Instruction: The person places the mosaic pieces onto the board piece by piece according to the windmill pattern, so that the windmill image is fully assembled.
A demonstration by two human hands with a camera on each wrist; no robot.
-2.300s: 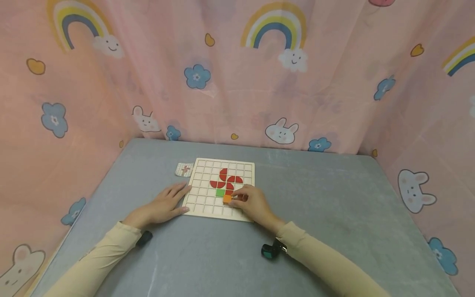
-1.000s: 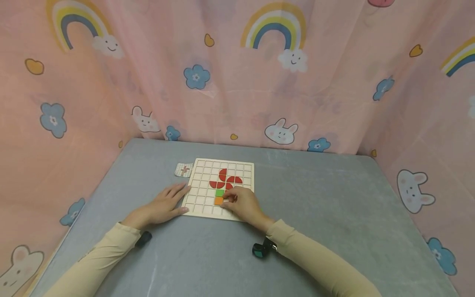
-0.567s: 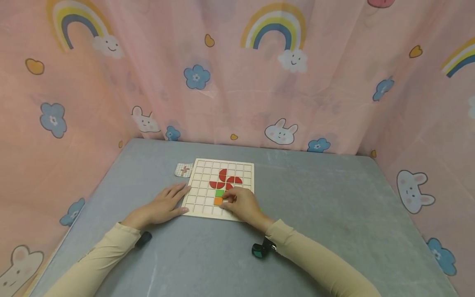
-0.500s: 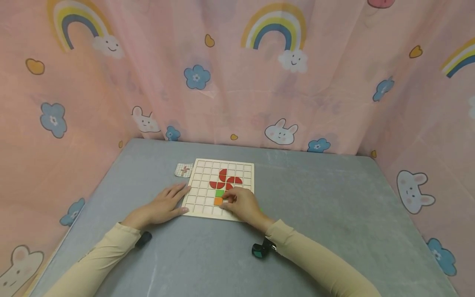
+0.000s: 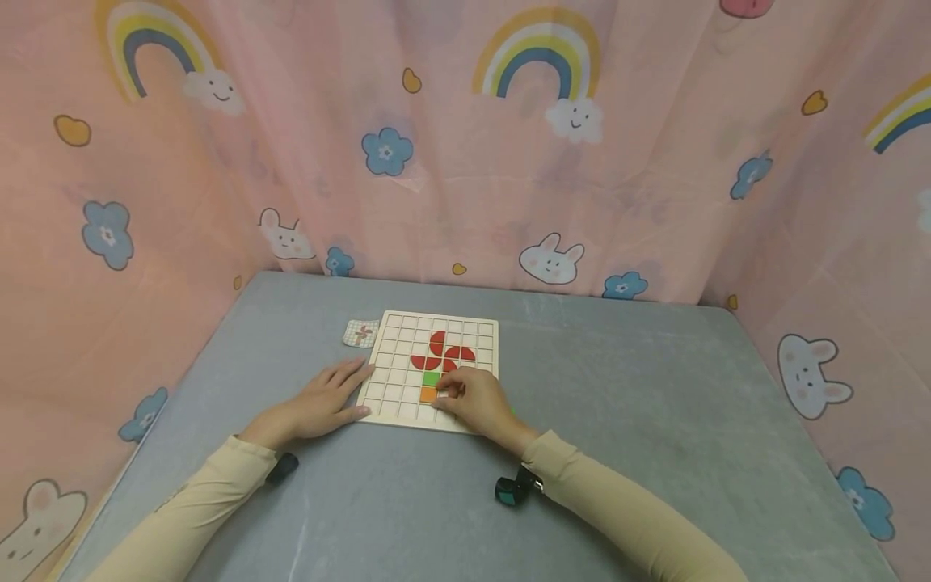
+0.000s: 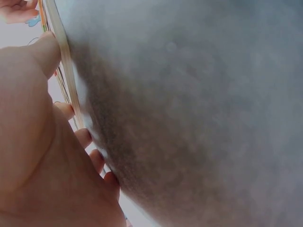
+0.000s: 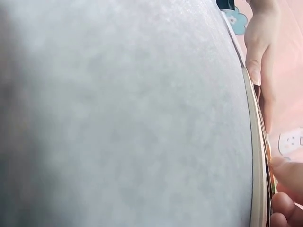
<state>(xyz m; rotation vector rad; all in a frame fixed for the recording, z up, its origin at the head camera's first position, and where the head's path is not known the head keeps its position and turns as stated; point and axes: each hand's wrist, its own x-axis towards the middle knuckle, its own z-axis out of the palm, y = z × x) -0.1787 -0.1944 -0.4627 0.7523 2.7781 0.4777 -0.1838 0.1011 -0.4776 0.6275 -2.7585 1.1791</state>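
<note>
A square wooden board with a grid of recessed cells lies on the table. Red curved tiles form a pinwheel on it, with a green square tile below. Just under the green one is an orange square tile, its right edge pinched by the thumb and forefinger of my right hand. My left hand, fingers extended, rests against the board's left edge. In the left wrist view, the left thumb touches the board's rim. The right fingers hide some lower cells and part of a red tile.
Beside the board's upper left corner lies a small card printed with a pinwheel on a grid. The grey table extends around the board, up to a pink patterned curtain at the back and sides.
My right hand has shifted left, bringing the orange tile from the lower right of the green tile to directly below it. Over the last second both hands stay nearly still.
</note>
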